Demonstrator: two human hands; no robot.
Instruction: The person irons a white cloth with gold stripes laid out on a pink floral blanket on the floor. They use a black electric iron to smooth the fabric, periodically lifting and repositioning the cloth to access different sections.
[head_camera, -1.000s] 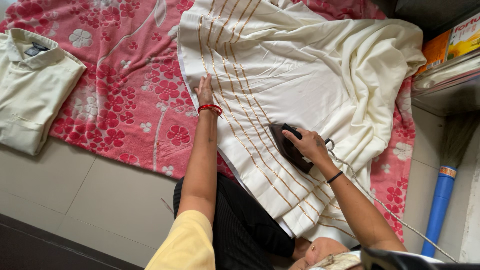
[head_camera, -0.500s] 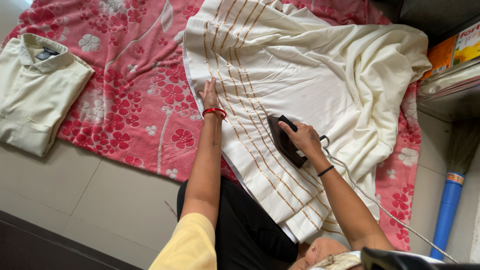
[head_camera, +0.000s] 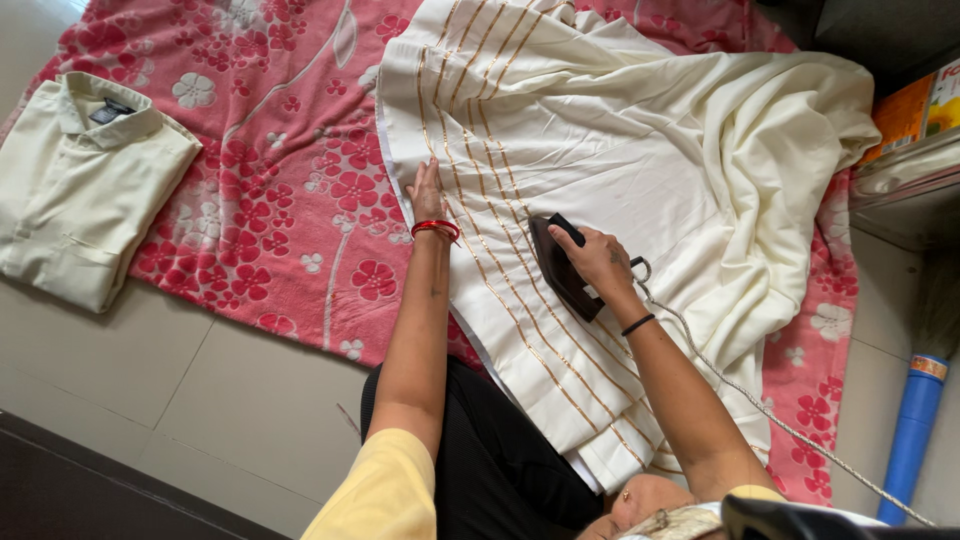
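both hands busy. right hand (head_camera: 598, 258) fingers curled closed round the handle of a dark iron (head_camera: 560, 268), which sits soleplate down on the cream cloth (head_camera: 640, 150), on the band of gold stripes (head_camera: 500, 260). left hand (head_camera: 428, 195) lies flat, fingers open and together, palm pressing the cloth near its left edge, just beside the stripes. red bangle (head_camera: 436, 230) on that wrist. cloth is spread over a red floral blanket (head_camera: 270, 200) on a tiled floor (head_camera: 180, 380), far side bunched in folds. braided cord (head_camera: 760, 410) runs from the back of the iron past the right forearm. folded cream shirt (head_camera: 80, 185) lies well apart at the left.

to do this well, my read: keep the flat hand pulling the fabric taut ahead of the iron but apart from it, run along the stripes not across, keep the cord off the pressed area, don't let the iron sit in one spot.
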